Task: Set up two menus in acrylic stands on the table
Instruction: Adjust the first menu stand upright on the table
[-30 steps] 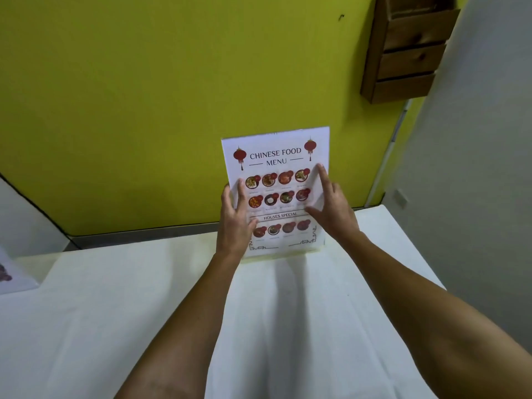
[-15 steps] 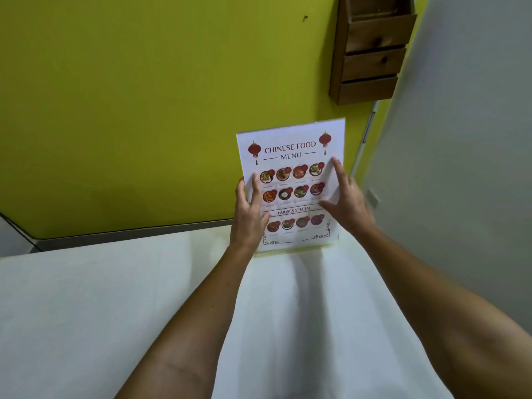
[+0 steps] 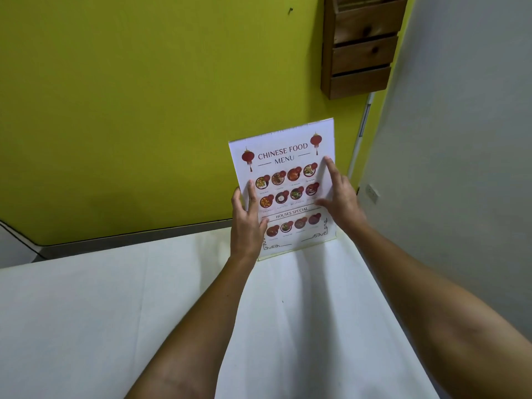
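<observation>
A white "Chinese Food Menu" sheet (image 3: 283, 168) stands upright in a clear acrylic stand (image 3: 299, 250) at the far edge of the white table (image 3: 115, 298), near the right corner. My left hand (image 3: 247, 226) grips the stand's left edge, thumb on the front, fingers along the side. My right hand (image 3: 339, 197) rests on the stand's right side, index finger stretched up over the menu face. Only one menu is in view.
A yellow-green wall (image 3: 144, 110) rises right behind the table. A brown wooden wall rack (image 3: 359, 50) hangs above the menu at the top right. A grey wall (image 3: 460, 168) with a socket (image 3: 372, 192) runs along the table's right side.
The view has swung right and the menu at the far left has left the frame. The stand has shifted slightly toward the right corner. Both hands stay on it.
</observation>
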Action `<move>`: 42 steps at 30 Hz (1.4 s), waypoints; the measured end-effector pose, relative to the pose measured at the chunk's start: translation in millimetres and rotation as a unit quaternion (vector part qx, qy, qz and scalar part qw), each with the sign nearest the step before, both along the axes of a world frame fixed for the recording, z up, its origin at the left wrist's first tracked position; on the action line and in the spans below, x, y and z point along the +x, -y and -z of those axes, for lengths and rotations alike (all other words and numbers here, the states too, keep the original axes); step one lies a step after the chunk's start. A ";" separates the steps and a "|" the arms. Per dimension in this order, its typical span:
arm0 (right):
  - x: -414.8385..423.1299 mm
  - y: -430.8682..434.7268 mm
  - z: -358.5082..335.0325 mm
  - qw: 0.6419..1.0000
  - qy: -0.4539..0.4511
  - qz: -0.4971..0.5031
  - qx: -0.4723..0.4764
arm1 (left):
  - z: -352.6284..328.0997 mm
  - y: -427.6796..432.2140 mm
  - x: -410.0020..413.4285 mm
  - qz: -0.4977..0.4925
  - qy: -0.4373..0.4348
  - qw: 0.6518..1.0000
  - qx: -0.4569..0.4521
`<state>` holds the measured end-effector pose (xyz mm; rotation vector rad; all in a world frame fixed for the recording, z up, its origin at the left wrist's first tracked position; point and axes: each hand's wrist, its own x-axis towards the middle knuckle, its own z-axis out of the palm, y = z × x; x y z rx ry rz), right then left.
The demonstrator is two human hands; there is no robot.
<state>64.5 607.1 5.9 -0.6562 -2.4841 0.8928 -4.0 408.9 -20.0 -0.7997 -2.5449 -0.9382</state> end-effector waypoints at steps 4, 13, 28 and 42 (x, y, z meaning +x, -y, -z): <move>-5.1 -1.7 1.4 1.000 0.005 0.005 0.000 | -2.6 -2.2 -7.2 0.006 -0.002 1.000 -0.007; -6.5 -2.8 6.1 1.000 0.004 0.009 -0.022 | -4.8 -4.0 -18.6 0.010 0.001 1.000 -0.012; -1.0 -8.0 7.6 1.000 -0.007 -0.010 -0.014 | -4.6 1.9 -19.7 0.032 0.014 0.999 -0.014; 10.6 -16.3 2.8 0.999 -0.021 -0.036 0.019 | -8.1 10.9 -23.9 0.058 0.007 0.997 -0.045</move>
